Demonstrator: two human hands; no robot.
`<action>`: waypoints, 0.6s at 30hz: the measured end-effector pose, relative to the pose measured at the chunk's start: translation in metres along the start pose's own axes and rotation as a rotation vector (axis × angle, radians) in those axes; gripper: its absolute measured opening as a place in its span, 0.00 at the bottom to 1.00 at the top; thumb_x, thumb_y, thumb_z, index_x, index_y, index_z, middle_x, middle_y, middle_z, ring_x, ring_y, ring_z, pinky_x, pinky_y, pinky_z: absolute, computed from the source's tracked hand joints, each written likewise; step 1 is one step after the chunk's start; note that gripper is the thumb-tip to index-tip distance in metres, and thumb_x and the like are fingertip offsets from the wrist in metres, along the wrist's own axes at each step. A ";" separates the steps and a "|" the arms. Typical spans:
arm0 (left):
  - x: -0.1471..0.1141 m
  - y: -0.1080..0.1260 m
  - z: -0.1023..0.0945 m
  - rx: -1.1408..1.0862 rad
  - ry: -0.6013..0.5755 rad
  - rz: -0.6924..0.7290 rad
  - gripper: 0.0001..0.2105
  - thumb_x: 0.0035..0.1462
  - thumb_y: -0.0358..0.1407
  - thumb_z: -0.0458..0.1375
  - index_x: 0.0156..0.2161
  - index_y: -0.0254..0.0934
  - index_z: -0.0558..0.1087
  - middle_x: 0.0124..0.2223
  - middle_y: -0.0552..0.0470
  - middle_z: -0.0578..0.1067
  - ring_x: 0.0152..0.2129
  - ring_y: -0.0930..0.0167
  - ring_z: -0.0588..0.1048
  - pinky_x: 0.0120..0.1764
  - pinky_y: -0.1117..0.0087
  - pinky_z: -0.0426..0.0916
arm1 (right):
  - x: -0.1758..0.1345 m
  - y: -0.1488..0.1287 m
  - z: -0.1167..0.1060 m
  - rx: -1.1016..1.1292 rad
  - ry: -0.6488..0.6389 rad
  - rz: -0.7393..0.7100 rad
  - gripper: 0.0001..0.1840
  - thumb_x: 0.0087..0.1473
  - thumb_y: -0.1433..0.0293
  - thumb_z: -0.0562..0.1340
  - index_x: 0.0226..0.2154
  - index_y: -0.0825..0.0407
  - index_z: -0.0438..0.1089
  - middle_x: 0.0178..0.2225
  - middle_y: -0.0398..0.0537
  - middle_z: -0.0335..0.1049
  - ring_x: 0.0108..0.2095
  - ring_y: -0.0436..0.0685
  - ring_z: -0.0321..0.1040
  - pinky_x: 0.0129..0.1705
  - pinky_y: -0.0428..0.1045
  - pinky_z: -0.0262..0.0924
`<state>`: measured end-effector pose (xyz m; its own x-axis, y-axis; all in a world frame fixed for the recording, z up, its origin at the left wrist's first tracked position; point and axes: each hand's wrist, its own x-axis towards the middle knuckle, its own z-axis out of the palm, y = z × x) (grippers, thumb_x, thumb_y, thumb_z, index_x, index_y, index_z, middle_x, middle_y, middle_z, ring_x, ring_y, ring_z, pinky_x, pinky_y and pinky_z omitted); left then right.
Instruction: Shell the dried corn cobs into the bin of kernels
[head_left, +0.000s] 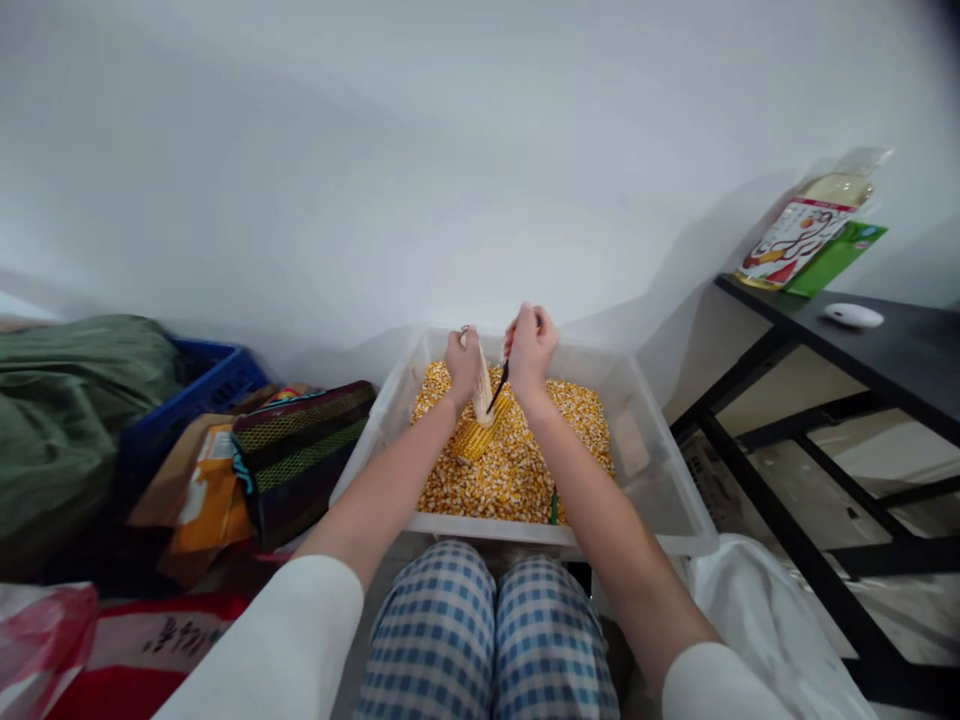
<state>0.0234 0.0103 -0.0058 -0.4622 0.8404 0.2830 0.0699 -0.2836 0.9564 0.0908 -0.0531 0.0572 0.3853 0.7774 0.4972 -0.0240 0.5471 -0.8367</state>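
Note:
My left hand is closed around a pale, stripped-looking corn cob, held steeply over a bin of kernels. My right hand makes a fist on a thin black pointed tool; its tip meets the lower end of the cob, and its handle is mostly hidden by the fingers. Just below, a yellow ear of corn with kernels on it rests on loose corn kernels. Whether this ear and the pale cob are one piece I cannot tell. A translucent plastic bin holds the kernels, in front of my knees.
At left are a blue crate with green cloth, a dark striped mesh bag and an orange box. On the right, a black table carries a bottle and a white mouse-like object. A white wall rises behind.

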 end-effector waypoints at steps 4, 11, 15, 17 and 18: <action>0.001 0.000 -0.001 -0.048 0.015 0.012 0.12 0.58 0.41 0.56 0.28 0.37 0.61 0.24 0.57 0.63 0.24 0.73 0.63 0.30 0.73 0.56 | -0.006 0.007 0.001 -0.069 -0.075 0.016 0.21 0.56 0.54 0.54 0.20 0.50 0.56 0.15 0.35 0.52 0.17 0.46 0.51 0.20 0.43 0.48; 0.001 0.000 0.001 -0.045 0.009 0.033 0.12 0.57 0.39 0.57 0.27 0.38 0.60 0.25 0.57 0.64 0.23 0.74 0.62 0.31 0.73 0.56 | 0.001 -0.007 0.003 -0.014 -0.026 -0.002 0.21 0.57 0.52 0.53 0.22 0.50 0.56 0.15 0.34 0.52 0.16 0.45 0.51 0.19 0.42 0.48; 0.000 0.002 0.001 -0.020 0.017 -0.016 0.13 0.57 0.40 0.57 0.27 0.37 0.59 0.24 0.58 0.62 0.22 0.76 0.59 0.30 0.73 0.55 | 0.001 -0.007 0.003 0.013 -0.002 0.001 0.21 0.58 0.53 0.52 0.22 0.49 0.56 0.16 0.35 0.53 0.16 0.45 0.51 0.19 0.42 0.48; 0.001 0.001 0.000 -0.040 0.010 -0.005 0.13 0.57 0.39 0.57 0.27 0.38 0.58 0.24 0.58 0.61 0.22 0.76 0.59 0.30 0.73 0.55 | -0.001 -0.004 0.004 0.006 -0.005 0.034 0.21 0.57 0.53 0.53 0.22 0.49 0.56 0.15 0.35 0.53 0.16 0.45 0.51 0.20 0.42 0.48; 0.002 0.001 0.000 -0.057 0.007 0.003 0.13 0.57 0.38 0.57 0.27 0.38 0.58 0.24 0.58 0.61 0.22 0.76 0.59 0.30 0.73 0.55 | -0.002 -0.002 0.005 -0.002 -0.015 0.054 0.21 0.57 0.53 0.54 0.21 0.49 0.56 0.15 0.35 0.52 0.16 0.45 0.51 0.19 0.42 0.48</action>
<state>0.0224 0.0114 -0.0047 -0.4683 0.8361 0.2855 0.0215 -0.3123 0.9497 0.0858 -0.0539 0.0589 0.3700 0.8100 0.4549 -0.0420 0.5038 -0.8628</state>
